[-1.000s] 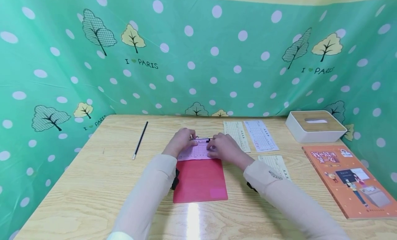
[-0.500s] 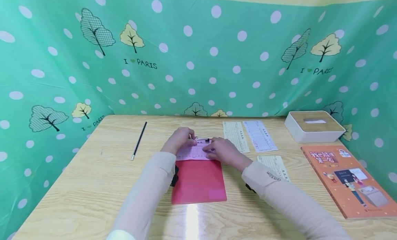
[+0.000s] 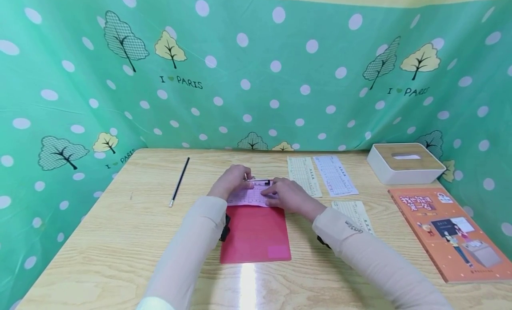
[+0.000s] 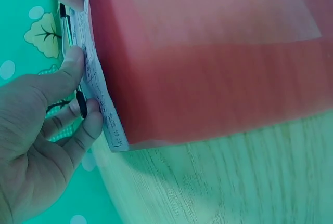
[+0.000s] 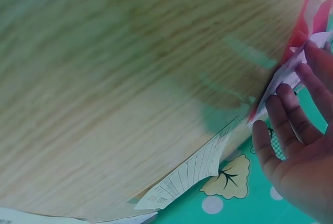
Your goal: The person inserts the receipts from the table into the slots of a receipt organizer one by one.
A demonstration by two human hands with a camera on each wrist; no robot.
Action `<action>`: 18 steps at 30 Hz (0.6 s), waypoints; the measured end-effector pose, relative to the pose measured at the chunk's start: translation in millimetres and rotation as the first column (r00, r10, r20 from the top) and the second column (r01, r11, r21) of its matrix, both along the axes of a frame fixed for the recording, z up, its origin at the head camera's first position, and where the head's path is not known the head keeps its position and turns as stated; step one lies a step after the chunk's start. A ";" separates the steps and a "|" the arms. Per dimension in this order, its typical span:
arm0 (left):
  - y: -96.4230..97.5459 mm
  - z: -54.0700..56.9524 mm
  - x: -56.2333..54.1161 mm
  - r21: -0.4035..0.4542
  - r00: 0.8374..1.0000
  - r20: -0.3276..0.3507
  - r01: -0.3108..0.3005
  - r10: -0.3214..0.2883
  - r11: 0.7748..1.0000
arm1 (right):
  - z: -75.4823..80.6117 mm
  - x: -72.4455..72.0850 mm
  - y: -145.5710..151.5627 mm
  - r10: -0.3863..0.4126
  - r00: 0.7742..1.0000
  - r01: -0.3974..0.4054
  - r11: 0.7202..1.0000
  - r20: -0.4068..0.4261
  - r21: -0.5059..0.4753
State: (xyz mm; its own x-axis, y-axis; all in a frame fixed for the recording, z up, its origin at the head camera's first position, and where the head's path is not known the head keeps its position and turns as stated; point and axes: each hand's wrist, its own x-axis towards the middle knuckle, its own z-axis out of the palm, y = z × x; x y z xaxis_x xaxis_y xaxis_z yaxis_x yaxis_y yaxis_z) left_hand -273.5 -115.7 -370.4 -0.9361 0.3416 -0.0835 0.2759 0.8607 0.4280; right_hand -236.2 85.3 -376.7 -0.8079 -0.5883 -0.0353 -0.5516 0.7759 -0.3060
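A red clip folder [image 3: 254, 236] lies on the table in front of me, with a pink printed slip [image 3: 249, 198] across its top part. At the folder's top edge is a metal clip [image 3: 262, 181] with black ends. My left hand [image 3: 233, 182] grips the clip at its left part; in the left wrist view the thumb [image 4: 74, 60] lies on it and the other fingers come from the far side. My right hand [image 3: 289, 195] rests its fingertips on the slip's right part. In the right wrist view its fingers [image 5: 291, 109] are loosely bent along the folder's edge.
Two printed slips, one yellowish [image 3: 305, 176] and one white [image 3: 335, 175], lie behind my right hand. Another yellowish slip [image 3: 352, 213] is partly under my right forearm. A tissue box [image 3: 406, 172] and an orange book [image 3: 450, 234] stand at right. A pencil [image 3: 179, 181] lies left.
My right fingertips have slid slightly left on the pink slip, and the folder has shifted a little left. The left hand keeps its place at the clip.
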 end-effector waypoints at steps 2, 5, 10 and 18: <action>0.3 -0.6 0.4 0.000 1.000 -0.001 -0.003 0.003 1.000 | 0.7 -0.2 0.8 -0.003 1.000 0.003 1.000 0.007 0.008; 1.0 -0.6 1.5 0.004 1.000 -0.008 -0.005 0.005 1.000 | 1.9 -0.3 1.6 0.001 1.000 -0.002 1.000 0.008 0.025; 1.7 -1.2 3.1 -0.003 1.000 -0.028 -0.006 0.006 1.000 | 4.0 1.5 2.6 0.032 0.999 -0.031 0.998 -0.022 0.059; 3.3 -4.1 2.4 -0.014 0.999 -0.017 -0.035 0.035 0.999 | 0.3 7.6 1.1 0.084 0.994 -0.081 0.996 -0.075 0.038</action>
